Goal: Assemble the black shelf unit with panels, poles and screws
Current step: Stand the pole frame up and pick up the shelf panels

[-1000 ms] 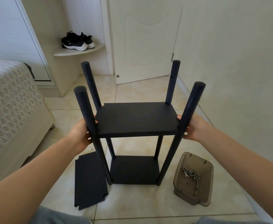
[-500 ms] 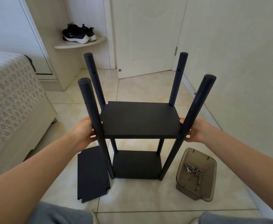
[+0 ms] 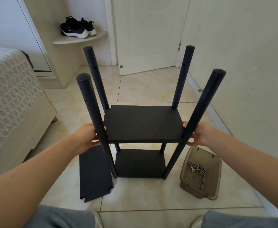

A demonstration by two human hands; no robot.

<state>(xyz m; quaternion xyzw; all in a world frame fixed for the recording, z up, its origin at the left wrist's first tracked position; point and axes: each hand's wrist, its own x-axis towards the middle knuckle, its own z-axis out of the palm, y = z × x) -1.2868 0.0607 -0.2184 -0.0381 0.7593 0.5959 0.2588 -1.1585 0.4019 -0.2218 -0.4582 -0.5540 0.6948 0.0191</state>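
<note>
The shelf unit (image 3: 143, 141) stands upright on the tiled floor (image 3: 135, 195). We take its upper panel (image 3: 141, 124) as the reference for every position below.

Our left hand (image 3: 87, 137) grips the left end of the upper panel, with the thumb on the top face and the remaining fingers curled under the edge. Our right hand (image 3: 199, 134) grips the right end in the same way, thumb above and fingers below.

Four poles meet the corners of the upper panel and rise above it:
- near-left pole (image 3: 87, 99)
- near-right pole (image 3: 206, 101)
- far-left pole (image 3: 96, 79)
- far-right pole (image 3: 182, 76)

The lower panel (image 3: 139, 163) sits directly beneath the upper panel, between the pole feet.

A loose panel (image 3: 93, 175) lies flat on the floor, below and to the left of the upper panel, just beside the near-left pole. A translucent tray (image 3: 192, 184) rests on the floor below and to the right of the upper panel. It holds screws (image 3: 200, 171) and a small wrench (image 3: 192, 168).

A white door (image 3: 143, 38) stands beyond the upper panel, and a bed (image 3: 8, 96) lies well to its left.
</note>
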